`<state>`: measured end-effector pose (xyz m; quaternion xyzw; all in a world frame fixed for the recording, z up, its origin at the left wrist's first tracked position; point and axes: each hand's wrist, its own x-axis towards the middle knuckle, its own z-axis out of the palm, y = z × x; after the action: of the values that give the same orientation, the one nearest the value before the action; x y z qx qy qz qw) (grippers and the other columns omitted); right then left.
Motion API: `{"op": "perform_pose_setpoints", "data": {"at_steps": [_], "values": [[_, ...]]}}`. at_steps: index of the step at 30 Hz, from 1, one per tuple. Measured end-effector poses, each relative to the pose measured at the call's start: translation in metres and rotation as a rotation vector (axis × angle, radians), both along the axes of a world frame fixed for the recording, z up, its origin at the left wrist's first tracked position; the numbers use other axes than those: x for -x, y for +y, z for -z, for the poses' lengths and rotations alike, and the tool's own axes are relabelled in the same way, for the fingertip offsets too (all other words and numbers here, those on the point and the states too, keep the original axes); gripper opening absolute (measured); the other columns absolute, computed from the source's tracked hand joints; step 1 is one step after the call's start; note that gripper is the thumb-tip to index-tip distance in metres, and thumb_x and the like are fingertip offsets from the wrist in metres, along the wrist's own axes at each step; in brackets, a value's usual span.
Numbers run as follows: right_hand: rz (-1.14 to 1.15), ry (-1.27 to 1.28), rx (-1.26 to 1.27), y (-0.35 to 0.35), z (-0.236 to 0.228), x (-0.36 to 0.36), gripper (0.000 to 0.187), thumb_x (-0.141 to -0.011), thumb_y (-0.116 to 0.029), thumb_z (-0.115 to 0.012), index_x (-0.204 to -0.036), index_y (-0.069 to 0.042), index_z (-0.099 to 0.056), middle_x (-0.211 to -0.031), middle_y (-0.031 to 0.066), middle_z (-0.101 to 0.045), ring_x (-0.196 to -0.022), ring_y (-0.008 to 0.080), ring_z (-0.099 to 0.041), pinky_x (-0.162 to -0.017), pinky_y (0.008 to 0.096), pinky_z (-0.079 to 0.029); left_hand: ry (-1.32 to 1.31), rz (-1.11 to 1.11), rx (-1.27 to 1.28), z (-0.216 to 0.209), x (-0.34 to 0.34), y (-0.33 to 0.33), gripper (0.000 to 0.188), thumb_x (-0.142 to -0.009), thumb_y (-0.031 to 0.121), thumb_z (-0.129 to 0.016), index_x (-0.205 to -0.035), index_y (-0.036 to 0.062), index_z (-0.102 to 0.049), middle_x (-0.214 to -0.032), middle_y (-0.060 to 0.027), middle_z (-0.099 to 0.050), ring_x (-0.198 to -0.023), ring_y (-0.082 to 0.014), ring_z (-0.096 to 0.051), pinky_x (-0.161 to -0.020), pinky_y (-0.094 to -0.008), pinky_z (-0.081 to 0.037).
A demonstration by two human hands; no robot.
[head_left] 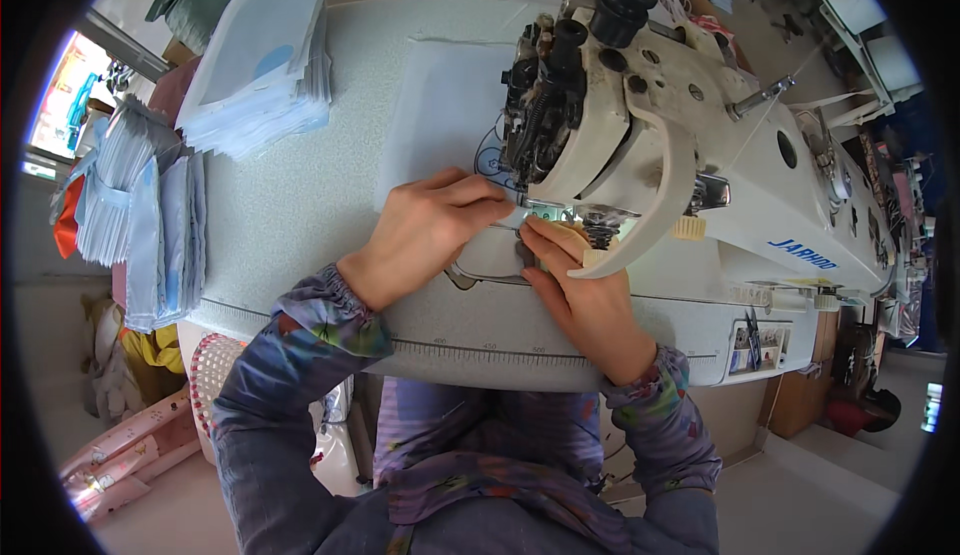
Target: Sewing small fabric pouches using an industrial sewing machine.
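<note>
At 9 o'clock, 2 hanging bundles of pale blue fabric pieces [150, 225] drape over the table's edge; at 10 o'clock a stack of cut blue-and-white pieces [265, 65] lies on the grey table [290, 205], likely kept within easy reach. At centre, the left hand [425, 235] presses flat, fingers extended, on a light blue fabric piece [440, 115] with a dark outline print, steadying it toward the needle. The right hand [580, 290] pinches the fabric's edge by the presser foot [545, 213] of the white sewing machine [700, 145]. At 3 o'clock, blue lettering marks the machine's body, and a small rectangular picture sticker [758, 345] sits lower down.
</note>
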<state>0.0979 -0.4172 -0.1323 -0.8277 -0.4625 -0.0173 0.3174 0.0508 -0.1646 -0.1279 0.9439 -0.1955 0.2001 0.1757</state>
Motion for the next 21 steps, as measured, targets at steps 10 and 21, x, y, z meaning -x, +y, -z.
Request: {"op": "perform_pose_setpoints", "data": {"at_steps": [10, 21], "values": [[0.007, -0.017, -0.009, 0.002, 0.004, 0.001, 0.046, -0.09, -0.007, -0.082, -0.135, -0.003, -0.073, -0.139, 0.0128, -0.071, -0.124, 0.0362, -0.07, -0.104, 0.0463, -0.057, 0.234, 0.081, 0.112, -0.016, -0.039, 0.025, 0.024, -0.089, 0.003, -0.069, -0.111, 0.0033, -0.079, -0.122, -0.0089, -0.075, -0.11, -0.033, -0.073, -0.093, -0.0451, -0.063], [0.07, 0.007, -0.114, -0.006, 0.007, 0.003, 0.044, -0.093, 0.005, -0.072, -0.136, -0.005, -0.073, -0.135, 0.0161, -0.071, -0.116, 0.0395, -0.071, -0.097, 0.0478, -0.057, 0.35, -0.401, -0.286, -0.026, 0.046, -0.037, 0.047, -0.093, 0.03, -0.081, -0.136, 0.0123, -0.072, -0.139, -0.0087, -0.067, -0.122, -0.0313, -0.069, -0.093, -0.0465, -0.061]]}}
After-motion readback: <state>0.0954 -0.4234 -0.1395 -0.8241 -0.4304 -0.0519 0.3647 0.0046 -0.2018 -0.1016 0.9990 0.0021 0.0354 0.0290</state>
